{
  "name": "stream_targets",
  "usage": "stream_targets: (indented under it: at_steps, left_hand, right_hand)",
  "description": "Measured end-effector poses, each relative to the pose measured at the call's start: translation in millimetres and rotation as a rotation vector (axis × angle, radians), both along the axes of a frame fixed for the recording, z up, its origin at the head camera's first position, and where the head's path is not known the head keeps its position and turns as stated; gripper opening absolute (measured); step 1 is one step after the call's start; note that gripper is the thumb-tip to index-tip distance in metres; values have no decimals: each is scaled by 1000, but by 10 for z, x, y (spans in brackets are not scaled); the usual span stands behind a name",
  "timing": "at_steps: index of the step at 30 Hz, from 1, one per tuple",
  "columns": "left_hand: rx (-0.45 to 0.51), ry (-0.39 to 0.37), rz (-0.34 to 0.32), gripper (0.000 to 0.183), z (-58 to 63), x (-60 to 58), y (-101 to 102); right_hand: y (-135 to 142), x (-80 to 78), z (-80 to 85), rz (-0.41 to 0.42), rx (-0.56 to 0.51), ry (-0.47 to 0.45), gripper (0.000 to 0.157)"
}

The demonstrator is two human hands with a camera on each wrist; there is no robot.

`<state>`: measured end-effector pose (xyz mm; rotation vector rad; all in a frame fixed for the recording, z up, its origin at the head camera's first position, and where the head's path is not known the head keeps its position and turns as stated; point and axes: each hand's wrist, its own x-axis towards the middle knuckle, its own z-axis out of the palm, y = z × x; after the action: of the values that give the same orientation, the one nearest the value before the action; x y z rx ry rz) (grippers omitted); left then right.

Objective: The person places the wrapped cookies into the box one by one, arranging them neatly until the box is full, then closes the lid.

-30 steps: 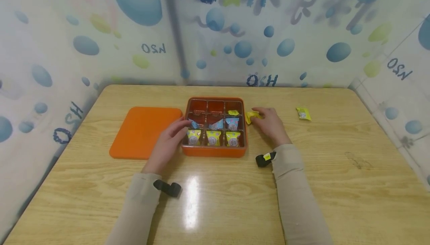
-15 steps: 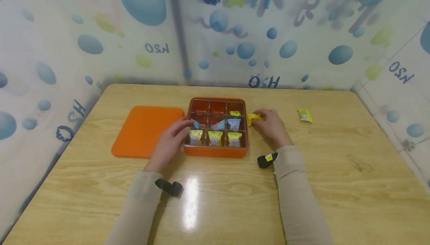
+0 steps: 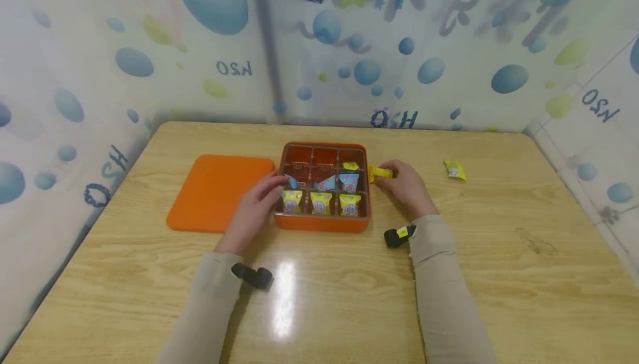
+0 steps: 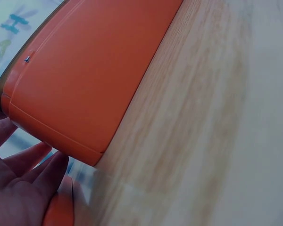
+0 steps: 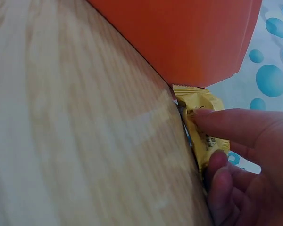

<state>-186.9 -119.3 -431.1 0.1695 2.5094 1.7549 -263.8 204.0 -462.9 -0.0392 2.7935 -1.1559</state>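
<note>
An orange box [image 3: 321,223] with a divided clear tray inside stands mid-table. Its front compartments hold yellow wrapped candies [image 3: 320,203]; blue wrapped candies [image 3: 349,182] lie in the middle row, and a yellow one [image 3: 350,166] sits at the back right. At the box's left side rests my left hand [image 3: 252,208], index finger over the rim. In the left wrist view, other fingertips [image 4: 61,160] touch the outer wall. Thumb and fingers of my right hand [image 3: 406,186] pinch a yellow wrapped candy [image 5: 200,117] on the table, its end right at the box's right wall.
A flat orange lid [image 3: 209,195] lies left of the box. Another yellow wrapped candy [image 3: 455,170] lies farther right on the wooden table [image 3: 339,297]. A patterned wall covering [image 3: 319,53] stands behind the table.
The right fingers have shifted slightly on the yellow candy, leaving more of it showing beside the box. The left hand keeps its place on the box. The head view has shifted a little.
</note>
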Motion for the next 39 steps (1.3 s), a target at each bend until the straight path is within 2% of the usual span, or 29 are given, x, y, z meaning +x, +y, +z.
stream_targets:
  at_steps: [27, 33, 39]
  left_hand:
    - [5, 3, -5, 30, -10, -14, -4]
    - [1, 10, -6, 30, 0, -10, -6]
    - [1, 14, -6, 30, 10, -1, 1]
  right_hand:
    - [-11, -9, 32, -54, -27, -25, 48]
    - [-34, -20, 24, -133, -168, -23, 47]
    - [-56, -14, 29, -189, -253, 56, 49]
